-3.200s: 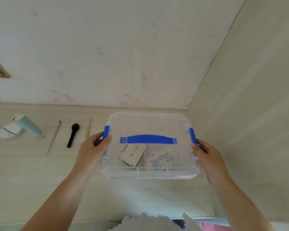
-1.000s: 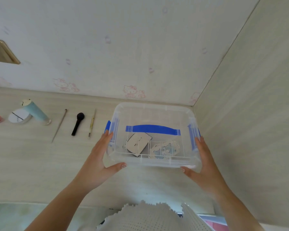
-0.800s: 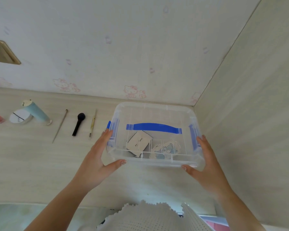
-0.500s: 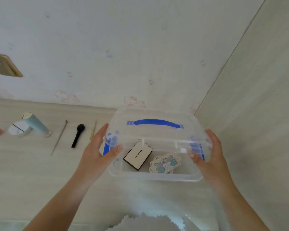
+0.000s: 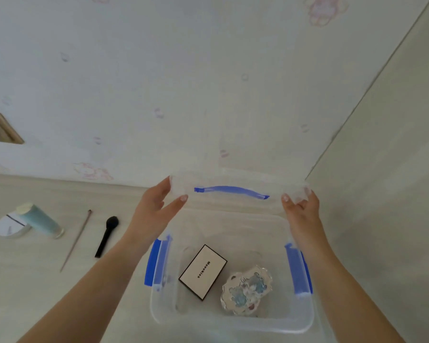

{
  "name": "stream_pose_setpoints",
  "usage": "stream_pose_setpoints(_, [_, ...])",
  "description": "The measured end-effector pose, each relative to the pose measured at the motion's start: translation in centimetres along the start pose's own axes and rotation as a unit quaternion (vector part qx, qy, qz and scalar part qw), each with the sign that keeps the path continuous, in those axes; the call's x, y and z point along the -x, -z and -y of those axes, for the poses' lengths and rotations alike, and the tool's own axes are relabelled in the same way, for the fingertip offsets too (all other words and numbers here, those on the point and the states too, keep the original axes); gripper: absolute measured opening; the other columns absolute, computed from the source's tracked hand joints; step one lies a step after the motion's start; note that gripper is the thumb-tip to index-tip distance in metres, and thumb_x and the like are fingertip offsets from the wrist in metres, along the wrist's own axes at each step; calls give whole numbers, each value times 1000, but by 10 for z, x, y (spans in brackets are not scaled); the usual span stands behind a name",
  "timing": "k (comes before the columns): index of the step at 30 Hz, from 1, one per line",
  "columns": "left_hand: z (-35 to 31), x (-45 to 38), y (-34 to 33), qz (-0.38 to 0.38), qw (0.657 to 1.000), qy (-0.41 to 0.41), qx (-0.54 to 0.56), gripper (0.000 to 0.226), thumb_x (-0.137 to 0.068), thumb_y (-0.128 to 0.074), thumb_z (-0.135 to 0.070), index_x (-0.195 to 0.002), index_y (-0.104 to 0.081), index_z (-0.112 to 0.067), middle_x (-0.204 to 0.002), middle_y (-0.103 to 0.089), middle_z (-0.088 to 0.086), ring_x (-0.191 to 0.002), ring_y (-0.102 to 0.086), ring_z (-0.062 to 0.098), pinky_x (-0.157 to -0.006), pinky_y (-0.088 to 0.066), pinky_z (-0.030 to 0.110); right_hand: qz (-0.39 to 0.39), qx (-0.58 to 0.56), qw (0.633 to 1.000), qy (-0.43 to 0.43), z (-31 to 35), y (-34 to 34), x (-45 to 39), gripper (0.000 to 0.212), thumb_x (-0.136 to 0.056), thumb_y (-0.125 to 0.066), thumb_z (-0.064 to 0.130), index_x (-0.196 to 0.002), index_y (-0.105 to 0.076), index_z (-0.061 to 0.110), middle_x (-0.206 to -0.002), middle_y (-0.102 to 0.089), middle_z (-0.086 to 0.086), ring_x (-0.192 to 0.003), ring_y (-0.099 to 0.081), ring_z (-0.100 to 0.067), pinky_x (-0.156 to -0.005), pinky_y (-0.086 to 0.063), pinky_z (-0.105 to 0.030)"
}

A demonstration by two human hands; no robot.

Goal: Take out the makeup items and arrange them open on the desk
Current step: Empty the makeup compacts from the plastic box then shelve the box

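Observation:
A clear plastic storage box (image 5: 233, 320) with blue side clips stands on the desk in front of me. Both hands hold its clear lid (image 5: 238, 181), which has a blue handle, raised above the box's far edge. My left hand (image 5: 156, 209) pinches the lid's left end and my right hand (image 5: 300, 206) pinches its right end. Inside the box lie a white rectangular palette with a black rim (image 5: 203, 271) and a silvery ornate compact with blue figures (image 5: 247, 289).
On the desk to the left lie a black brush (image 5: 107, 235), a thin stick-like tool (image 5: 76, 240), a teal tube (image 5: 39, 220) and a round white compact (image 5: 9, 226). A wall runs behind the desk and a panel stands close on the right.
The lid has come off the box and risen up and away from me in both hands. The camera has moved closer, so the box's inside shows plainly.

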State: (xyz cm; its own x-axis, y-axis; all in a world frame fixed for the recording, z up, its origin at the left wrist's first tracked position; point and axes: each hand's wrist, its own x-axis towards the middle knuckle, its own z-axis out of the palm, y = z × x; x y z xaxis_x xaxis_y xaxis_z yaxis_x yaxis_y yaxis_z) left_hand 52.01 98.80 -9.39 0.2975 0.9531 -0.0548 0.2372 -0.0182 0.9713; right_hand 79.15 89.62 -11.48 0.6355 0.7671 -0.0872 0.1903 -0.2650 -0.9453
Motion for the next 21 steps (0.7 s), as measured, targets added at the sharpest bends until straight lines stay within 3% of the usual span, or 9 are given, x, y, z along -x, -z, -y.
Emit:
stream_pose_setpoints(3, [6, -16, -2, 4, 1000, 10, -25, 51, -85, -64, -28, -92, -50, -77, -96, -55, -52, -98, -46, -31, -83, -39, 22, 3, 13, 1000, -13, -5, -6, -14, 82, -84, -61, 45, -147, -11, 29, -150, -29, -6, -136, -33, -17, -107, -34, -36])
stream_pose_setpoints(7, [18, -41, -4, -7, 995, 66, -71, 58, -82, -69, -31, -93, -42, -81, -88, -53, -54, -94, -48, -30, -78, -39, 18, 2, 48, 999, -25, -11, -13, -33, 87, -81, -65, 43, -147, -10, 30, -149, -32, -6, -135, -35, -16, -94, -33, -27])
stream_pose_setpoints(9, [28, -51, -6, -5, 994, 86, -66, 58, -80, -70, -35, -125, -43, -60, -103, -57, -38, -108, -50, -11, -85, -39, 23, 8, 66, 997, -29, -15, -15, -42, 86, -81, -64, 45, -147, -11, 29, -150, -30, -5, -135, -35, -16, -94, -34, -27])
stream_pose_setpoints(11, [31, -59, -8, -9, 990, 111, -84, 71, -80, -70, -38, -143, -36, -32, -127, -52, -15, -118, -49, 6, -88, -39, 26, 17, 90, 995, -34, -18, -17, -49, 84, -81, -63, 47, -147, -14, 28, -150, -30, -5, -135, -35, -17, -99, -35, -31])
stream_pose_setpoints(13, [35, -64, -8, -12, 986, 138, -97, 74, -81, -69, -39, -145, -35, -22, -136, -51, -3, -121, -51, 13, -88, -40, 26, 31, 118, 991, -49, -22, -19, -55, 83, -81, -62, 50, -147, -16, 28, -149, -31, -7, -135, -35, -19, -104, -34, -36])
stream_pose_setpoints(17, [41, -69, -10, 8, 982, 162, -94, 55, -83, -66, -38, -134, -49, -22, -124, -60, -6, -101, -59, 5, -75, -44, 18, 63, 177, 979, -83, -29, -20, -63, 88, -79, -59, 58, -148, -12, 29, -152, -28, -9, -137, -34, -24, -105, -34, -39])
stream_pose_setpoints(21, [45, -72, -13, 14, 980, 175, -90, 47, -87, -62, -31, -131, -52, -22, -115, -63, -13, -105, -59, 8, -86, -47, 26, 102, 239, 958, -118, -34, -22, -68, 92, -80, -55, 61, -149, -7, 25, -153, -27, -11, -138, -33, -24, -106, -33, -40])
